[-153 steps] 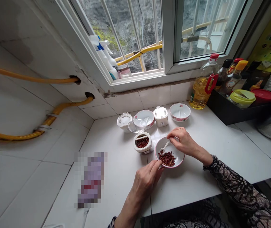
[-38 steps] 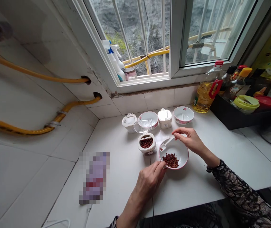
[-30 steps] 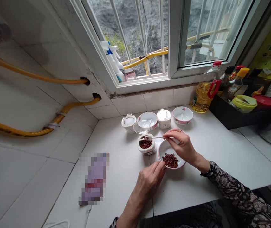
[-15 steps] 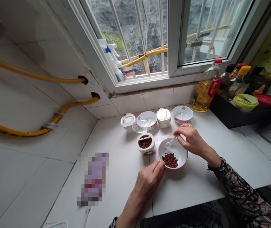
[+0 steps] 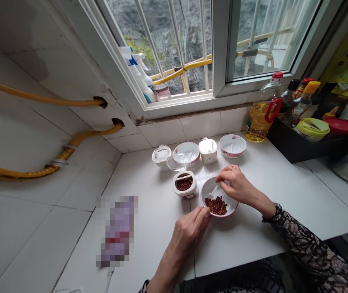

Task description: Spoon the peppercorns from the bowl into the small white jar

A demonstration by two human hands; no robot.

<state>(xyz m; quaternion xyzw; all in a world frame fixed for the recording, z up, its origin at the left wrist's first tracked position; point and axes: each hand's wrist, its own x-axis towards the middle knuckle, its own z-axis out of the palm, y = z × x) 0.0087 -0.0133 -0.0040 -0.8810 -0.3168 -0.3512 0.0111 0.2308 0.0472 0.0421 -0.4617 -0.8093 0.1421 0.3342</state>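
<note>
My left hand point(image 5: 191, 228) pinches the near left rim of a white bowl with a pink edge point(image 5: 234, 206). Reddish-brown peppercorns point(image 5: 218, 205) lie heaped on the bowl's bottom. Between the thumb and fingers of my right hand point(image 5: 235, 184) is a small white spoon point(image 5: 213, 192), its tip down at the upper left edge of the heap. Just left of the bowl stands an uncovered seasoning jar point(image 5: 179, 192) of the same peppercorns point(image 5: 184, 183), its clear lid flipped back.
Behind are a jar of white grains point(image 5: 161, 156), a bowl point(image 5: 178, 151), a closed white jar point(image 5: 208, 151) and another bowl point(image 5: 233, 146). An oil bottle point(image 5: 258, 118) and a black box of condiments point(image 5: 288, 140) stand back right. A blurred purple item point(image 5: 119, 232) lies left.
My right hand has lowered the spoon, and its tip has gone from above the peppercorns down to their edge. My left hand stays on the bowl's rim.
</note>
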